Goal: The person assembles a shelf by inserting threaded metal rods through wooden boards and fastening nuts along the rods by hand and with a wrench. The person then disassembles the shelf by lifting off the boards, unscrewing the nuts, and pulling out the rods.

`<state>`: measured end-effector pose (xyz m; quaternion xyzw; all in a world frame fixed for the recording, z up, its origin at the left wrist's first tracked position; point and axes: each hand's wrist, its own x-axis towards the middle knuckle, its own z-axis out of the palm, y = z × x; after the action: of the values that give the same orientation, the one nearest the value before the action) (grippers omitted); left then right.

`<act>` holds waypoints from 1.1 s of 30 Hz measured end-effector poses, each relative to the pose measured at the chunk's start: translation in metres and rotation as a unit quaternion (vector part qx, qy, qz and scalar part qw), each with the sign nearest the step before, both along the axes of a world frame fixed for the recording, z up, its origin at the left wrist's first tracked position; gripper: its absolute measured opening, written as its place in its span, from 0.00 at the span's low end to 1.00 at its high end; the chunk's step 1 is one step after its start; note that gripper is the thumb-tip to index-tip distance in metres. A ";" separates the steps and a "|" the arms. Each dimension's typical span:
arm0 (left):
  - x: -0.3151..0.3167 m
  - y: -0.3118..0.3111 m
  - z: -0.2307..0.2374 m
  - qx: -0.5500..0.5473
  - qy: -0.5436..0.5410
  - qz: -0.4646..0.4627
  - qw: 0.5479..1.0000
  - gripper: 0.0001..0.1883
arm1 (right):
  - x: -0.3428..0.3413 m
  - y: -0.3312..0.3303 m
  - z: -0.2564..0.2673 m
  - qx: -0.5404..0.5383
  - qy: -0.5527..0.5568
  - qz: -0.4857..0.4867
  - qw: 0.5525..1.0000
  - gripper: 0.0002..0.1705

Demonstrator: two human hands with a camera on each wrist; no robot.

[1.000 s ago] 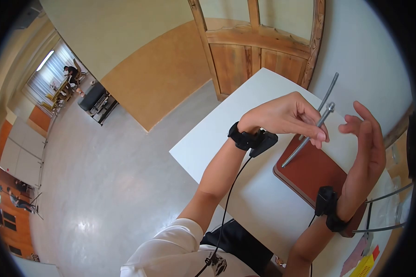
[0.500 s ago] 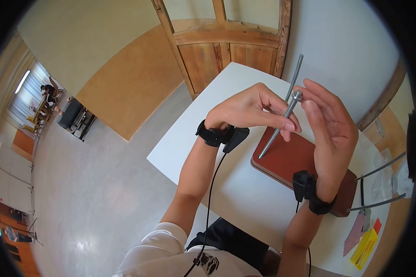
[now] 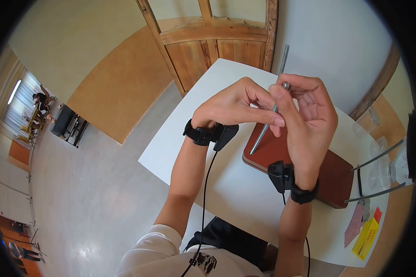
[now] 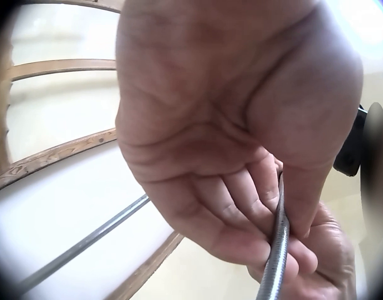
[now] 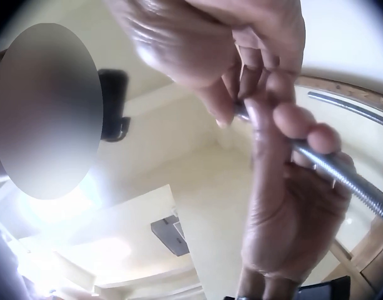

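In the head view my left hand (image 3: 238, 104) pinches a grey threaded rod (image 3: 260, 137) between thumb and fingers, its lower end over a red-brown case (image 3: 333, 177). My right hand (image 3: 312, 117) pinches the nut (image 3: 286, 86) at the rod's upper end with thumb and forefinger. A second rod (image 3: 284, 59) rises behind both hands; its lower part is hidden, so I cannot tell what holds it. The left wrist view shows the pinched rod (image 4: 276, 259) close up and the second rod (image 4: 85, 242) apart from it. In the right wrist view the threaded rod (image 5: 348, 176) crosses my left fingers.
The case lies on a white table (image 3: 180, 138). At the table's right are clear plastic containers (image 3: 379, 161), curved grey rods, a pink piece (image 3: 354, 225) and a yellow perforated item (image 3: 366, 239). A wooden-framed door (image 3: 217, 51) stands behind the table. People are far left.
My right hand has moved in from the right to the rod's upper end, and its thumb and forefinger have closed on the nut. My left hand still pinches the rod. The view has shifted.
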<state>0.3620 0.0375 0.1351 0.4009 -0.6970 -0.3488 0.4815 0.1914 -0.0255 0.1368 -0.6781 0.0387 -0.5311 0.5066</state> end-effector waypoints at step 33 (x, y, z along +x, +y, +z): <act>0.000 0.001 0.005 0.037 0.034 -0.014 0.999 0.05 | -0.019 -0.005 0.013 -0.009 0.066 -0.041 0.997 0.16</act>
<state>0.3619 0.0384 0.1402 0.3968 -0.6723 -0.3947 0.4845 0.1723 -0.0304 0.1498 -0.7144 0.0950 -0.5054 0.4746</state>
